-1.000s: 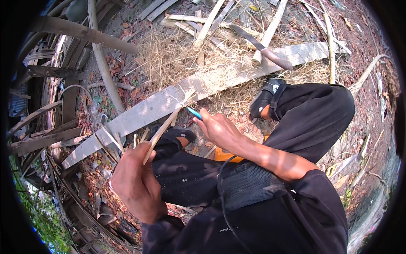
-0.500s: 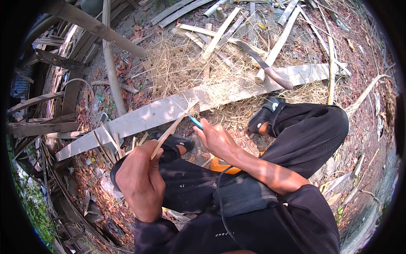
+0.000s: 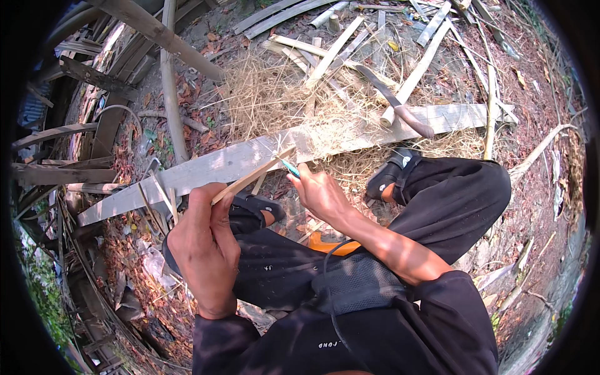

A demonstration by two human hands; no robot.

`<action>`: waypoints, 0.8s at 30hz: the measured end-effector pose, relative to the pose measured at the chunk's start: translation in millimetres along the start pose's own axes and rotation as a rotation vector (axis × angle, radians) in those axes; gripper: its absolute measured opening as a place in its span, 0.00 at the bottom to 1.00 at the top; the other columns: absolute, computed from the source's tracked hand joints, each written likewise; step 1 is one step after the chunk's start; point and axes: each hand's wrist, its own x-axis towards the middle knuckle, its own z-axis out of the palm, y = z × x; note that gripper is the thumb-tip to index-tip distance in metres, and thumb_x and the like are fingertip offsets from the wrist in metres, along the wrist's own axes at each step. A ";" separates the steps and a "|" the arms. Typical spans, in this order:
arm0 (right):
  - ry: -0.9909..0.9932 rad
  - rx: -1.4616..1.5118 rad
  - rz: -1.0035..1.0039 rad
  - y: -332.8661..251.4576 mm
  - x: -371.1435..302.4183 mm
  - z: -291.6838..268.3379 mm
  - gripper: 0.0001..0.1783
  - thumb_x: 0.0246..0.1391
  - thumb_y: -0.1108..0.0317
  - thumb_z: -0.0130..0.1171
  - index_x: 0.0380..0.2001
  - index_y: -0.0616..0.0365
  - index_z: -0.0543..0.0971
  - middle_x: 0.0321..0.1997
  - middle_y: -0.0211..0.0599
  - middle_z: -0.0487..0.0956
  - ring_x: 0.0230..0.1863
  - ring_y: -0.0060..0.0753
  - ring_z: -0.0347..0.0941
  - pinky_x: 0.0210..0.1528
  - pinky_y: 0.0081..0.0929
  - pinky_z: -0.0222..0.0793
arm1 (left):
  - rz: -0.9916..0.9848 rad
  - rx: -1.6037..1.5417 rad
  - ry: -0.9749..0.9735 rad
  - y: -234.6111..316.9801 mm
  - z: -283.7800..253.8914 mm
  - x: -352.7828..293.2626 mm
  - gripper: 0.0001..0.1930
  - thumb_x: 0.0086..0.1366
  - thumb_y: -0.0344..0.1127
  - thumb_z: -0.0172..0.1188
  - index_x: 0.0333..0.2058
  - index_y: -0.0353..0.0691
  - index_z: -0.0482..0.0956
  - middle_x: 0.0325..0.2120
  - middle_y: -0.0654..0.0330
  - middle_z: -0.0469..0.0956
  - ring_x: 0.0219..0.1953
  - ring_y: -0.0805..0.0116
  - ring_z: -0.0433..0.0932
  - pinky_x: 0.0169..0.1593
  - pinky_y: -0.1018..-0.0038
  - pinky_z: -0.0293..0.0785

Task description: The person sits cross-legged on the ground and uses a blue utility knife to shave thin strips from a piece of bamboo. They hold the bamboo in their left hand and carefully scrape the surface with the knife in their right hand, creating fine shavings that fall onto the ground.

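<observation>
My left hand (image 3: 205, 250) is closed on the near end of a flat, pale bamboo strip (image 3: 251, 175), which slants up and away to the right. Pinched in the fingers of my right hand (image 3: 325, 199) is a slim turquoise tool that looks like a pen (image 3: 290, 167). Its tip is close to the strip's far end; whether the two touch I cannot tell. Beneath both lies a long grey plank (image 3: 212, 164) across the ground, past my feet.
A large curved knife (image 3: 387, 95) with a wooden handle rests across the plank's right part. Thin shavings (image 3: 256, 94) are heaped beyond it, with split bamboo pieces (image 3: 334, 53) farther off. Stacked timber (image 3: 69, 175) stands at the left. Something orange (image 3: 331, 245) lies between my legs.
The bamboo strip has turned so that a broader face shows, and its near end sits higher in my left hand. My right hand and the turquoise tool have shifted only slightly.
</observation>
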 end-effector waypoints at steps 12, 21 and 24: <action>-0.156 -0.119 0.151 32.5 13.7 8.2 0.20 0.68 0.53 0.45 0.40 0.62 0.70 0.23 0.60 0.78 0.30 0.64 0.78 0.33 0.55 0.73 | -0.063 0.015 -0.003 -6.6 -3.3 1.0 0.02 0.67 0.26 0.56 0.37 0.37 0.76 0.22 0.50 0.76 0.22 0.51 0.76 0.27 0.69 0.69; -0.124 -0.415 0.139 138.9 12.5 68.2 0.18 0.69 0.53 0.42 0.39 0.56 0.74 0.25 0.47 0.80 0.29 0.52 0.81 0.31 0.44 0.77 | 0.033 -0.008 -0.063 5.6 2.4 -6.9 0.01 0.66 0.25 0.57 0.36 0.35 0.76 0.23 0.51 0.77 0.21 0.55 0.77 0.27 0.69 0.69; -0.032 -0.422 0.193 118.1 20.9 73.6 0.21 0.68 0.50 0.44 0.37 0.56 0.76 0.27 0.50 0.81 0.31 0.51 0.81 0.34 0.45 0.77 | -0.096 0.021 -0.011 -16.9 -6.1 1.7 0.03 0.70 0.29 0.53 0.38 0.36 0.74 0.19 0.52 0.75 0.18 0.62 0.74 0.25 0.72 0.66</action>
